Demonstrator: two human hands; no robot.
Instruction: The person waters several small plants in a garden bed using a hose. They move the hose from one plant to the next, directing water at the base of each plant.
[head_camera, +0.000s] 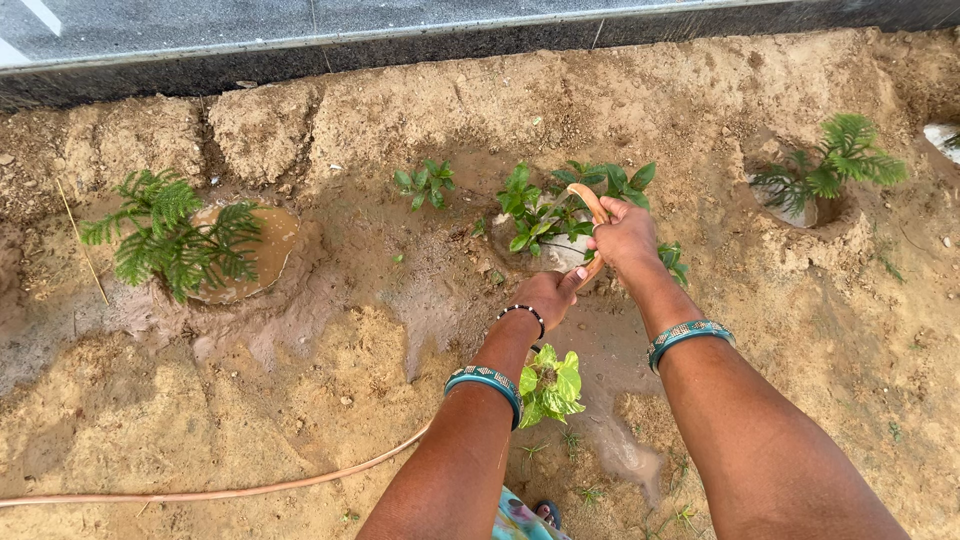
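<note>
Far to the left of our grip, a feathery fern-like plant (170, 240) stands in a muddy puddle (262, 250), and a thin hose (230, 490) trails along the sandy soil (200, 400) toward us. Nearer, a small seedling (424, 183) sits up and left of our hands. Our left hand (545, 297) is curled with the thumb pressed against the lower run of the hose end (594, 215), and our right hand (627, 238), just right of and above it, is clenched around the bend of that hose end, which arcs over the leafy plant (545, 210) directly beyond both hands; water pools white at its base. A pale green seedling (550, 385) grows between our forearms, close under the left wrist. To the right, well apart, another fern-like plant (830, 165) sits in its own hollow. Wet ground spreads below the hands; a dark kerb (400, 50) bounds the bed at the far side, with open dry soil either side.
</note>
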